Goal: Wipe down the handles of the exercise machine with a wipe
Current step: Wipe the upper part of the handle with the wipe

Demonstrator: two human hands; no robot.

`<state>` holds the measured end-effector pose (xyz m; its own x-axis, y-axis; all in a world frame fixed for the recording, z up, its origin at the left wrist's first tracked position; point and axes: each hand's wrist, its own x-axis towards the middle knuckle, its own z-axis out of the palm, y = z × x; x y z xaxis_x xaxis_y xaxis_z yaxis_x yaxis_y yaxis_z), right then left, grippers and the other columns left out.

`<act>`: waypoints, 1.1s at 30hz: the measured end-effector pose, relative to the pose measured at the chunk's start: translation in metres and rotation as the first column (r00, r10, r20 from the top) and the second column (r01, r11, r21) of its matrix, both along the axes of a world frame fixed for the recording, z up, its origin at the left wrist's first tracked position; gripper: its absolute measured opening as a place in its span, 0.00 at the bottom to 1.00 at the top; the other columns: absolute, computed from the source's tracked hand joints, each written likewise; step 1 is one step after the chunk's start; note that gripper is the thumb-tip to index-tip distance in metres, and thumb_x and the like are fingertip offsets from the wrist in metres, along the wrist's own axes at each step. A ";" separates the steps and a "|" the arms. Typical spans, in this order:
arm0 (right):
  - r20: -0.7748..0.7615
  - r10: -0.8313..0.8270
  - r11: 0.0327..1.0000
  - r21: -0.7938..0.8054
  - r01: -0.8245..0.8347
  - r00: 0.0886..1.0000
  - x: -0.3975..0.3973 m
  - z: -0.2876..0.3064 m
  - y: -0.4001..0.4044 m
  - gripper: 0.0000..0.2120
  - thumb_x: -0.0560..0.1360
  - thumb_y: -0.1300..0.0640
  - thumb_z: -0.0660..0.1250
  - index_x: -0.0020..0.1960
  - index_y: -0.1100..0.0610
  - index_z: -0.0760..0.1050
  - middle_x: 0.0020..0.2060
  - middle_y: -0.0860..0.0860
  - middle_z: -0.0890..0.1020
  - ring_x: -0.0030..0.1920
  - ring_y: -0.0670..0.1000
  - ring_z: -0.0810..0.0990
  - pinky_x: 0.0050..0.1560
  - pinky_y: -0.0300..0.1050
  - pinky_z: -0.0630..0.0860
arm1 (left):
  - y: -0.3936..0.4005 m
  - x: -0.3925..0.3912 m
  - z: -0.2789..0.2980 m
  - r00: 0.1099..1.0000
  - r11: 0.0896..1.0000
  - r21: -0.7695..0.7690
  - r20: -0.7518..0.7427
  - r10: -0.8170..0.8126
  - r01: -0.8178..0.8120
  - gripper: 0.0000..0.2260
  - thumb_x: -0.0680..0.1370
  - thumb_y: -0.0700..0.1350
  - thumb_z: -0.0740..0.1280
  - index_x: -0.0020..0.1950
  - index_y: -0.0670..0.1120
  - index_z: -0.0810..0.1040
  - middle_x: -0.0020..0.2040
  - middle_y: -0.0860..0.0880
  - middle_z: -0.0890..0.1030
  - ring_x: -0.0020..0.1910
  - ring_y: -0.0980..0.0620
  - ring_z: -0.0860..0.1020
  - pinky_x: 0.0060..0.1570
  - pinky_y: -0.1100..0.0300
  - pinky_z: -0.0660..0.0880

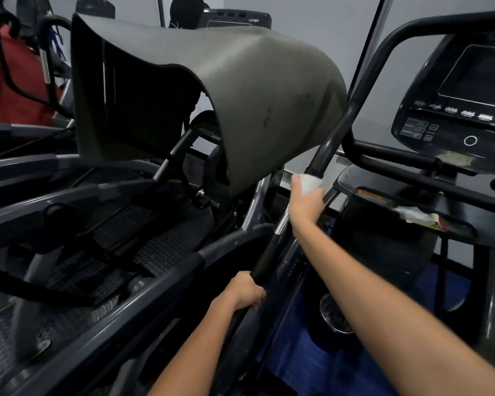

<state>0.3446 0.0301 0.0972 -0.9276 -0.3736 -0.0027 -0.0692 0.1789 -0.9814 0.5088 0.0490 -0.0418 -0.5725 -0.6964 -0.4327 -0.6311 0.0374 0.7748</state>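
Nearest, the left hand grips the black handle low down, fingers curled round it. Higher up, the right hand clasps the white wipe around the bar — mid-shaft, so its upper curve and the other handles probably remain.

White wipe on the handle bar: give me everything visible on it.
The wipe is a small white crumpled sheet, seemingly thin paper or cloth, wrapped partway around the long black handle bar that slants up to the right. The right hand grips it against the bar; only the part above the fingers shows. The left hand holds the bar lower down.
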 end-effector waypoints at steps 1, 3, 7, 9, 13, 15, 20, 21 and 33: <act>0.012 0.006 1.000 0.005 -0.006 1.000 0.011 -0.014 0.005 0.31 0.76 0.38 0.68 0.63 0.63 0.69 0.59 0.61 0.79 0.58 0.61 0.79 0.55 0.49 0.74 | 0.000 0.000 -0.001 1.000 1.000 0.000 -0.009 -0.002 0.002 0.04 0.65 0.40 0.68 0.39 0.44 0.77 0.33 0.43 0.83 0.32 0.47 0.81 0.44 0.50 0.82; 0.028 0.039 0.999 0.032 -0.040 0.999 0.030 -0.036 0.018 0.29 0.76 0.40 0.69 0.62 0.63 0.70 0.58 0.60 0.79 0.56 0.61 0.79 0.54 0.49 0.75 | -0.001 0.001 -0.002 1.000 1.000 -0.005 -0.011 -0.013 0.012 0.05 0.63 0.41 0.68 0.38 0.44 0.77 0.34 0.41 0.84 0.32 0.47 0.81 0.45 0.49 0.83; -0.013 0.121 0.989 0.085 -0.119 0.993 0.030 -0.035 0.025 0.29 0.77 0.41 0.69 0.65 0.63 0.67 0.60 0.60 0.78 0.57 0.59 0.78 0.53 0.46 0.72 | 0.001 0.008 -0.001 0.999 0.999 -0.003 -0.006 -0.035 0.035 0.05 0.63 0.41 0.67 0.37 0.43 0.78 0.38 0.38 0.85 0.33 0.47 0.82 0.46 0.48 0.83; -0.071 0.103 0.992 0.081 -0.097 0.992 0.011 -0.012 0.014 0.31 0.78 0.42 0.68 0.67 0.64 0.65 0.63 0.62 0.76 0.61 0.62 0.77 0.56 0.49 0.72 | 0.004 0.014 -0.002 0.999 0.999 0.018 -0.001 -0.035 0.035 0.07 0.63 0.42 0.68 0.40 0.42 0.79 0.36 0.40 0.85 0.33 0.48 0.82 0.46 0.49 0.83; -0.161 0.067 0.995 0.084 -0.054 0.985 -0.034 0.049 -0.011 0.34 0.79 0.43 0.66 0.74 0.63 0.59 0.68 0.60 0.73 0.67 0.61 0.74 0.63 0.51 0.71 | 0.009 0.026 -0.005 0.999 0.999 0.050 0.053 -0.012 0.009 0.23 0.65 0.44 0.70 0.59 0.38 0.77 0.38 0.44 0.87 0.36 0.50 0.85 0.47 0.53 0.84; -0.158 0.038 0.995 0.101 -0.022 0.987 -0.049 0.067 -0.019 0.34 0.79 0.42 0.67 0.73 0.62 0.60 0.69 0.59 0.73 0.68 0.60 0.74 0.63 0.50 0.70 | 0.014 0.031 -0.006 0.998 0.998 0.063 0.064 -0.003 -0.001 0.28 0.67 0.44 0.70 0.67 0.38 0.73 0.38 0.46 0.87 0.36 0.52 0.85 0.43 0.58 0.82; -0.145 -0.056 0.997 0.040 0.062 0.988 -0.020 0.041 -0.016 0.31 0.79 0.43 0.67 0.72 0.61 0.63 0.67 0.59 0.75 0.65 0.61 0.76 0.60 0.50 0.72 | 0.018 0.037 -0.001 0.998 0.996 0.084 0.057 0.012 -0.017 0.31 0.67 0.44 0.69 0.69 0.36 0.72 0.36 0.47 0.87 0.35 0.52 0.85 0.41 0.60 0.80; -0.132 -0.055 0.998 0.031 0.059 0.990 -0.007 0.028 -0.011 0.31 0.79 0.43 0.67 0.73 0.61 0.62 0.67 0.60 0.75 0.65 0.62 0.76 0.60 0.51 0.72 | 0.019 0.038 0.000 0.998 0.996 0.088 0.056 0.009 -0.013 0.30 0.66 0.45 0.69 0.67 0.36 0.73 0.36 0.47 0.87 0.37 0.51 0.86 0.43 0.58 0.81; -0.054 0.080 0.989 0.128 -0.072 0.995 0.065 -0.058 0.035 0.33 0.77 0.46 0.70 0.71 0.64 0.62 0.64 0.63 0.76 0.62 0.63 0.78 0.58 0.51 0.74 | 0.024 0.039 0.007 0.998 0.998 0.052 0.058 0.019 -0.022 0.24 0.63 0.44 0.69 0.57 0.37 0.77 0.37 0.43 0.87 0.38 0.45 0.86 0.48 0.51 0.84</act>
